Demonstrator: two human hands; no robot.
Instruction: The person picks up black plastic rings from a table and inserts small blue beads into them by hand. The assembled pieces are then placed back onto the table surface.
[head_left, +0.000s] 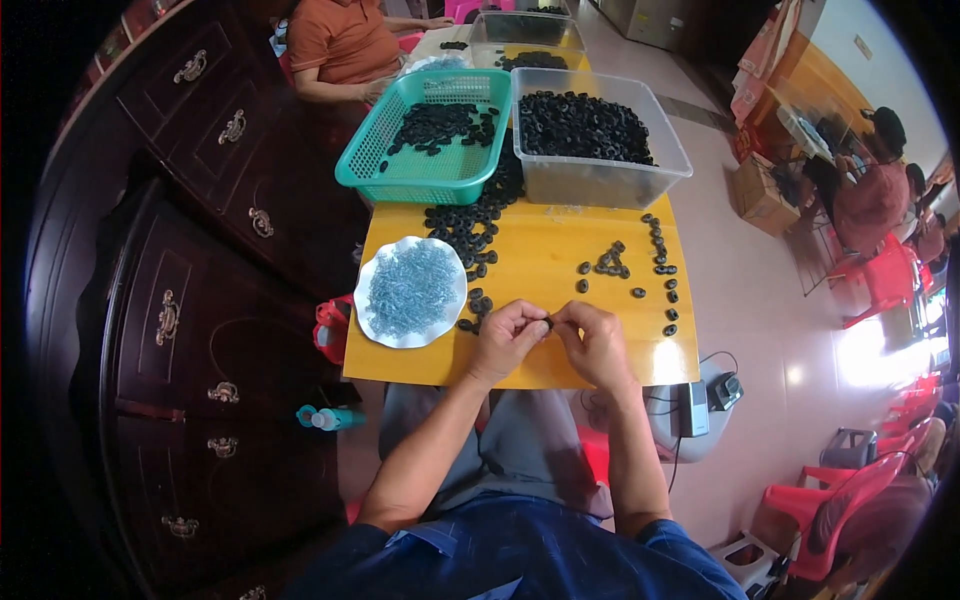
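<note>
Close to the front edge of the yellow table, my left hand pinches a small black oval piece. Meeting it from the other side is my right hand, its fingers closed at the piece; anything tiny between them is hidden. A white scalloped plate to the left carries a heap of thin clear bluish sticks. More black oval pieces lie loose beyond my left hand. Past my right hand sits a small group of them, with a line of others along the right edge.
At the table's far side stand a green perforated basket and a clear plastic bin, both holding black pieces. A person in an orange shirt sits beyond. Dark drawers line the left; red chairs stand right.
</note>
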